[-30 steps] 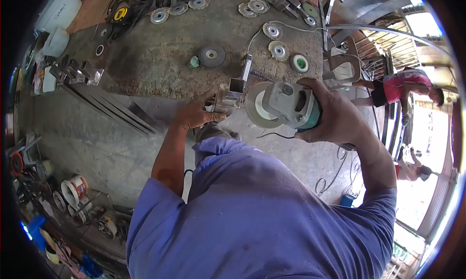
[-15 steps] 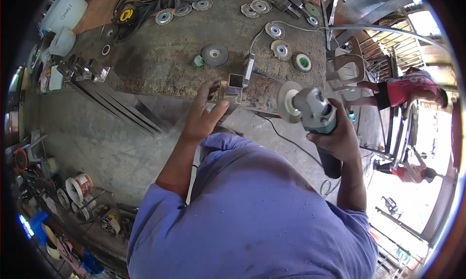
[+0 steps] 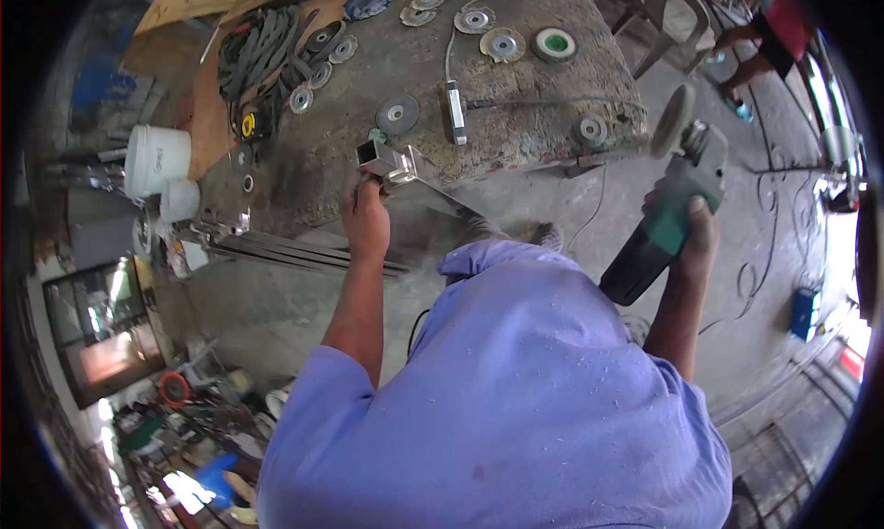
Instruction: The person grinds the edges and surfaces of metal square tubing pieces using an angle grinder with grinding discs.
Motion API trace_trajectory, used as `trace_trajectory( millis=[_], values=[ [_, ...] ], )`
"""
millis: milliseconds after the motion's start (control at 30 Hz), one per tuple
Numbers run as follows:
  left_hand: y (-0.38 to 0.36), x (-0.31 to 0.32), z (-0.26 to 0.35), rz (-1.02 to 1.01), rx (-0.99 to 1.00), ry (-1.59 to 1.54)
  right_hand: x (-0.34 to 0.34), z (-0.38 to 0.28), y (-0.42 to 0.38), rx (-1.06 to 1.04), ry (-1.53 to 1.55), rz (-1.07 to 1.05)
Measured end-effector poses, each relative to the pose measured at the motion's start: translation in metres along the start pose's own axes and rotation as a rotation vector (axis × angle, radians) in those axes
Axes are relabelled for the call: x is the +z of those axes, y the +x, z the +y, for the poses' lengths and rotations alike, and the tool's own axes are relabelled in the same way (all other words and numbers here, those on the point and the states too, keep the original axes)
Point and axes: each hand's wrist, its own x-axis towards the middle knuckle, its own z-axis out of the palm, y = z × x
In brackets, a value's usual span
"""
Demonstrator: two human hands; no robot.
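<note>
At the bench's front edge, my left hand (image 3: 370, 220) is closed around the end of a square metal tube (image 3: 387, 163). The tube's hollow opening faces up and away from me, and shiny metal shows on its right side. My right hand (image 3: 698, 239) grips a green and black angle grinder (image 3: 680, 202) by its body, out to the right of the bench. A pale round disc (image 3: 673, 122) is fitted at the grinder's head, tilted on edge and apart from the tube. Beyond the left hand, a grey disc (image 3: 398, 115) lies flat on the bench.
On the worn workbench (image 3: 516, 147) are several flap discs, a green-centred wheel (image 3: 554, 44) and a power strip (image 3: 456, 113) with a cord. Long metal tubes (image 3: 295, 253) lean at the left. White buckets (image 3: 158, 161), a plastic chair (image 3: 677, 18) and another person's legs (image 3: 750, 64) surround it.
The grinder has swung right, away from the bench and tube, with its head turned. My left hand has shifted its hold on the tube, which now sits tilted. The whole view has turned.
</note>
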Motion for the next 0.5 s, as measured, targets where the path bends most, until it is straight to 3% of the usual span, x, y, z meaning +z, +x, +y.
trace_trajectory(
  millis=[67, 133, 233, 367, 500],
  values=[
    [0.005, 0.004, 0.035, -0.012, -0.09, -0.277, -0.017, 0.017, -0.012, -0.004, 0.129, 0.072],
    [-0.001, 0.027, 0.091, 0.035, 0.09, -0.393, -0.033, 0.031, -0.025, 0.021, 0.264, 0.116],
    [0.008, 0.018, 0.1, 0.031, 0.066, 0.216, -0.04, 0.049, -0.041, -0.018, 0.412, 0.125],
    [0.026, 0.018, 0.125, -0.026, -0.076, 0.522, -0.041, 0.061, -0.055, -0.024, 0.424, 0.127],
    [0.021, -0.007, 0.114, -0.194, -0.034, 0.435, -0.046, 0.061, -0.061, -0.044, 0.422, 0.11]
  ],
)
